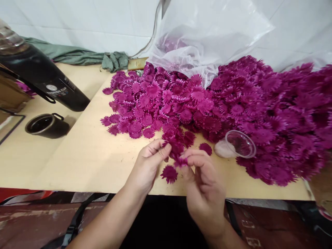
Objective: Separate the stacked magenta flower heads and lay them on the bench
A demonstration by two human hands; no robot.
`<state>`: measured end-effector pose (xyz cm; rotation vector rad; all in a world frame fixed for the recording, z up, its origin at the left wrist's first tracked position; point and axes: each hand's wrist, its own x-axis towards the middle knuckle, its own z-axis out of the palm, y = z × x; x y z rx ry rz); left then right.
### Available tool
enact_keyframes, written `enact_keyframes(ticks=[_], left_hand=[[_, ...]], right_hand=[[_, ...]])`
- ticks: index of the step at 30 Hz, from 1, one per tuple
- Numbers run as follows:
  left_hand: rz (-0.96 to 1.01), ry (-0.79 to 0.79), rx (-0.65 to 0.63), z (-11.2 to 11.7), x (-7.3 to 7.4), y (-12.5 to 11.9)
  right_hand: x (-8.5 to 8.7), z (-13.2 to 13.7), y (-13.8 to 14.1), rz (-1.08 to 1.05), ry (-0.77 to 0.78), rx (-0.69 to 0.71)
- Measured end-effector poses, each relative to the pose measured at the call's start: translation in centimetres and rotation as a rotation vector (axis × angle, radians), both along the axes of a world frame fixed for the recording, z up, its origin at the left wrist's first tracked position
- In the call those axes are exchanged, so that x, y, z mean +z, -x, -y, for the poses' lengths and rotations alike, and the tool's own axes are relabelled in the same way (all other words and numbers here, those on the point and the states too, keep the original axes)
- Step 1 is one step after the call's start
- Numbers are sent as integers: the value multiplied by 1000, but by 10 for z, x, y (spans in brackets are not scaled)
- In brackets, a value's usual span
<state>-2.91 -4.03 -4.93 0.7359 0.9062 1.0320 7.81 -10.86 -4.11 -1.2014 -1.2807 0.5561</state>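
Between my hands is a magenta artificial flower piece [176, 148], somewhat blurred. My left hand [149, 166] pinches it between thumb and fingers from the left. From the right, my right hand [203, 183] grips a magenta petal piece [181, 162] at its fingertips; whether this is part of the same flower I cannot tell. Just below, a loose flower head [169, 174] lies flat on the table. Another single flower head [205, 149] rests beyond my right fingers. A large heap of flower heads [153, 103] spreads across the table behind my hands.
A clear plastic cup [240, 144] lies tipped beside the heap at right. Behind stands a translucent plastic bag [207, 38]. At left are a black flask [44, 69], a dark mug [46, 125] and a green cloth [70, 53] along the wall. The wooden table [85, 162] ends close to my body.
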Motion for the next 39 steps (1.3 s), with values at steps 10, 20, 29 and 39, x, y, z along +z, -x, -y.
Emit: enact_keyframes(ticks=[10,20,29,39], left_hand=[[-12,-33,140,-20,8,30],[-306,-144,-206,8,-8,-4],[-380,-192,-269,8,-7,-11],[-258,-130,-267,6,-12,-14]], right_hand=[[-7,-15,-22,514,-15,-143],[-7,-9,-17,502,30,-88],[-15,-11,-23,245,180,7],[-18,-9,-25,148,229,3]])
